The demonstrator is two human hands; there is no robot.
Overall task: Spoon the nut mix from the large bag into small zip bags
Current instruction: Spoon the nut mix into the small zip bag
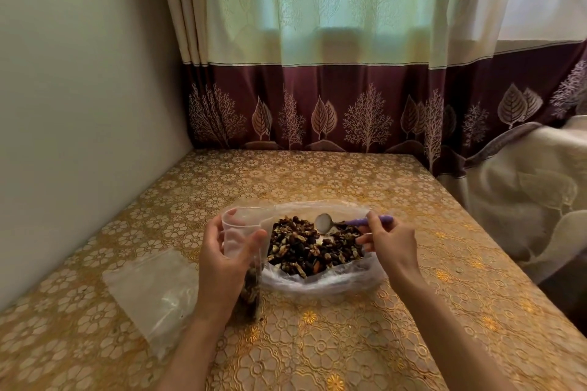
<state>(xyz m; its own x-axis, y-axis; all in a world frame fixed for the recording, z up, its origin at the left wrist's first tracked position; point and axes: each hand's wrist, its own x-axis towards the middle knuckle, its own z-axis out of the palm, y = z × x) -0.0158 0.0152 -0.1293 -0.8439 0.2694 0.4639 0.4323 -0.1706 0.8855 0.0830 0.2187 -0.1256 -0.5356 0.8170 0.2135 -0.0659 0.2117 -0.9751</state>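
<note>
Clear small zip bag (pixel 243 232), partly filled, stands upright, left hand (pixel 222 257) fingers curled round its open mouth. Right hand (pixel 389 238) pinches purple-handled spoon (pixel 324 221), empty, above nut mix (pixel 314 247) in large bag (pixel 333 279) on bench (pixel 317 343).

Worktop (pixel 349 311) wearing gold floral lace-pattern cloth. Curtain (pixel 317 41) showing pale green top, maroon band with cream trees and leaves. Spoon (pixel 349 221) having purple handle, silver bowl. Nut mix (pixel 311 247) looking brown and tan. Zip bags (pixel 152 292) showing clear.

1 head-worn camera looks forward and down, close over the table (pixel 317 343), seemingly facing the curtain (pixel 317 41).
</note>
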